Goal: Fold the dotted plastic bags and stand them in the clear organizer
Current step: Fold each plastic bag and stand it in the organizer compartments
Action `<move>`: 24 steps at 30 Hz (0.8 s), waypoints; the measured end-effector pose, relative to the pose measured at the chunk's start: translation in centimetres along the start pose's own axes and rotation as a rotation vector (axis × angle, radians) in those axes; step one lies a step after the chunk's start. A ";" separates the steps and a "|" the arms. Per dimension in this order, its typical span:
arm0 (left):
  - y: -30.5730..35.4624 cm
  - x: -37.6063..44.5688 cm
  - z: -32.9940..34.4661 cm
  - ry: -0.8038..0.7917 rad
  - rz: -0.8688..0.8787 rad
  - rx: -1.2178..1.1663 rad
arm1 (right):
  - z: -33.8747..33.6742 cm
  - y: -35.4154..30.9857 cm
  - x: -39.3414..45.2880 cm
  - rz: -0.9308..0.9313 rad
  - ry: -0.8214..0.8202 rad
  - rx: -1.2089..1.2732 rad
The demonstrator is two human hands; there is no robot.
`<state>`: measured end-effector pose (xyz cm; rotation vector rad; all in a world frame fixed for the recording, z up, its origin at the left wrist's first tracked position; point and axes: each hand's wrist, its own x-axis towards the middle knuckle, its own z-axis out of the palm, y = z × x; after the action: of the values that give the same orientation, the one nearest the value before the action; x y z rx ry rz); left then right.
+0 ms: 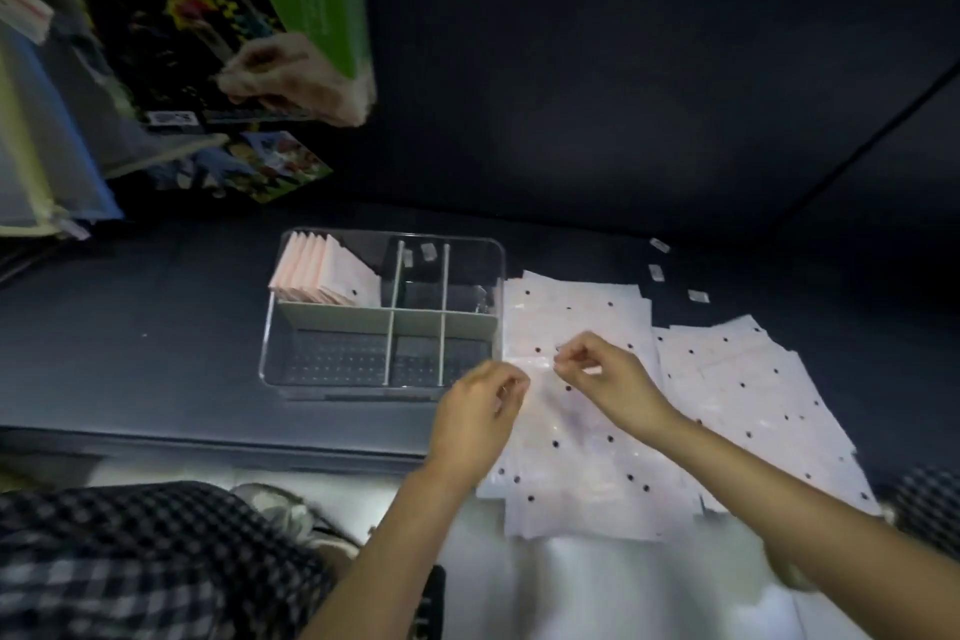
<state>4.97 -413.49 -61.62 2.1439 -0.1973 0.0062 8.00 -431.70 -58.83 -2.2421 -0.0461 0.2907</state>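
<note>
While both hands [540, 379] pinch a dotted bag [571, 426], the organizer [384, 312] sits beside.

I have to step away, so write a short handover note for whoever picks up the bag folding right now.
Left hand: pinching the left edge of the top dotted plastic bag.
Right hand: pinching the same bag near its middle, apparently starting a fold.
Clear organizer: left of the hands; a row of folded bags stands in its back-left compartment, the other compartments look empty.
Flat bags: spread right of the organizer.
Done: one row folded and stood.
Left: fold the bag in hand, then the flat ones, and stand them in.
</note>
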 end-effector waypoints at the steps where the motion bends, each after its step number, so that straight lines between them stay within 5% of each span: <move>1: 0.0 -0.9 1.5 -0.111 0.004 0.020 | -0.8 2.4 -1.8 0.044 -0.011 -0.068; 5: -2.1 -4.4 5.3 -0.480 0.047 0.353 | -2.2 10.3 -8.3 0.051 -0.209 -0.425; 8: -3.6 -5.5 6.1 -0.605 0.107 0.547 | -2.5 14.0 -10.4 -0.094 -0.280 -0.603; 16: -4.8 -5.5 6.9 -0.655 0.125 0.664 | -2.8 15.0 -9.9 -0.285 0.013 -0.601; 24: -4.4 -5.4 7.0 -0.524 0.153 0.605 | -4.7 14.8 -8.0 -0.082 -0.187 -0.309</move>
<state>-0.20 -416.22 -69.61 2.6871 -0.7430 -0.4632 0.29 -445.77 -65.82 -2.5033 -0.3006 0.4746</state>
